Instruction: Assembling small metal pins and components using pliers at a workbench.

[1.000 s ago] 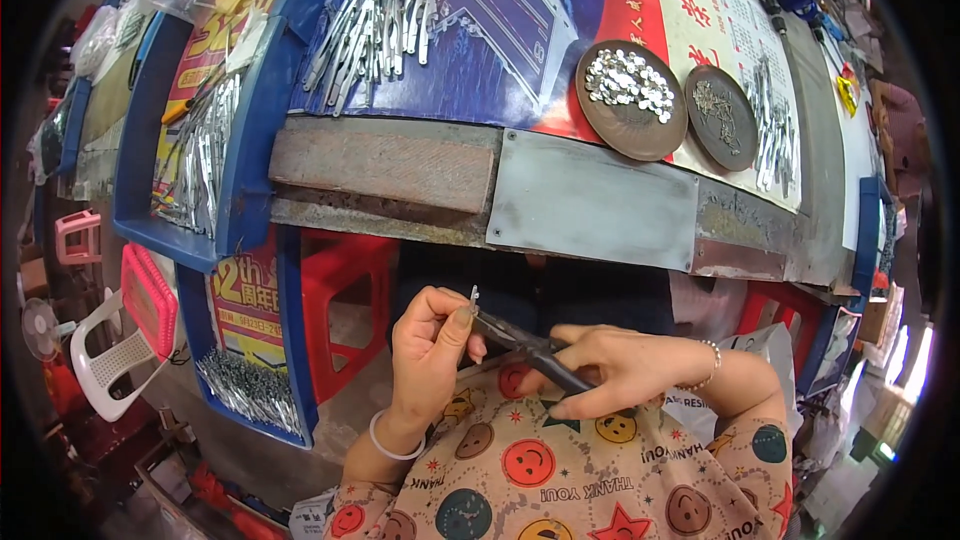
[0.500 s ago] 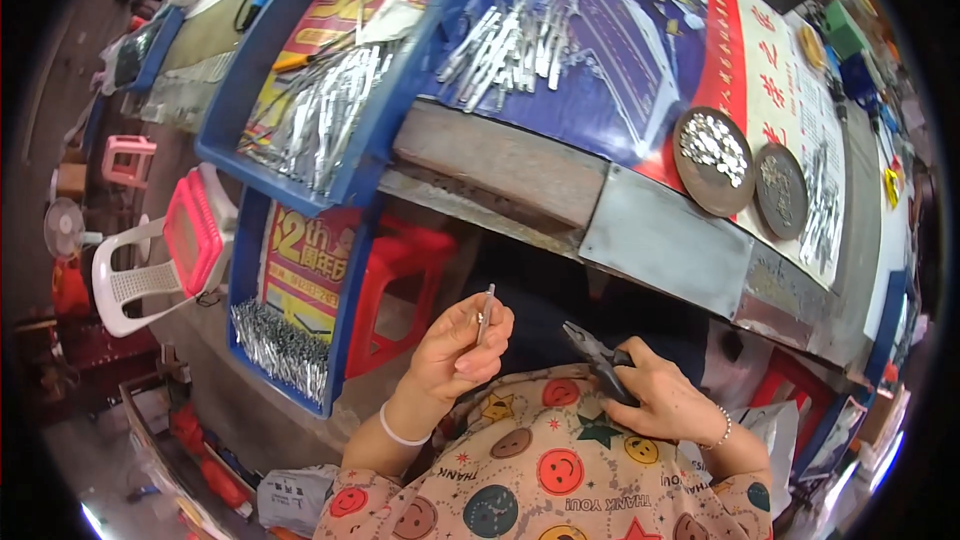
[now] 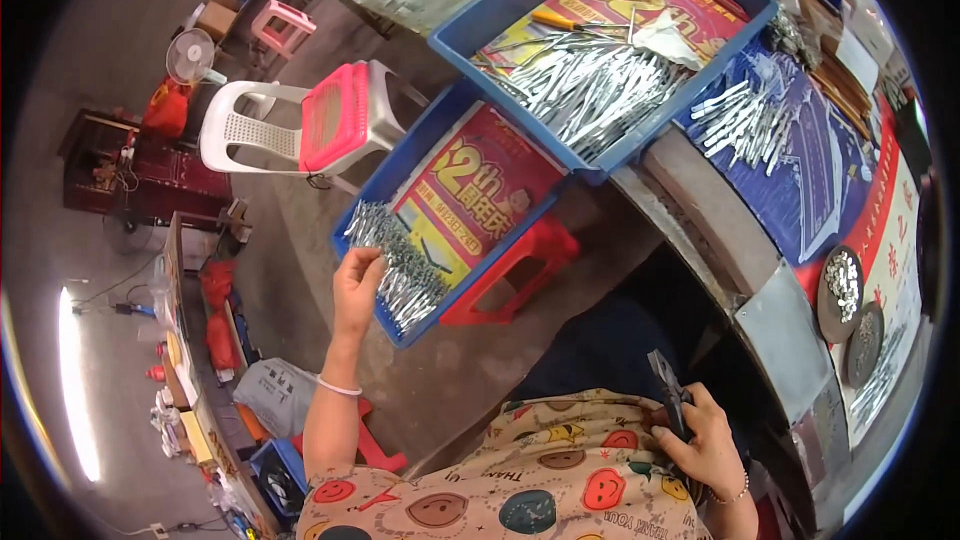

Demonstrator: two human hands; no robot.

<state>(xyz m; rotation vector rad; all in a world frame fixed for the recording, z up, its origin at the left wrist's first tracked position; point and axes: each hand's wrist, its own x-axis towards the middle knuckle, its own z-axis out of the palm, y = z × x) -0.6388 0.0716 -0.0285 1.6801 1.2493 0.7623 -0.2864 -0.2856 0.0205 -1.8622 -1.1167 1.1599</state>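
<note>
My left hand [image 3: 357,285] reaches over the near left corner of the lower blue tray [image 3: 395,336]. Its fingers are bent together at a pile of slim metal pieces [image 3: 405,270], and what they pinch is hidden. A printed sheet [image 3: 470,185] in red and yellow lines that tray. Close to my body, my right hand [image 3: 705,440] is wrapped round a pair of dark-handled pliers [image 3: 665,380], their jaws pointing up and away from me.
A larger blue tray [image 3: 590,176] full of silvery strips [image 3: 590,85] stands higher up. The workbench [image 3: 715,210] on the right bears more strips [image 3: 745,125] and two round dishes [image 3: 840,295]. A red stool [image 3: 520,270] supports the lower tray; a white chair [image 3: 270,130] stands beyond.
My left hand has moved left from in front of my body to the lower tray; the thin metal piece it held no longer shows. The view has swung left. My right hand keeps the pliers.
</note>
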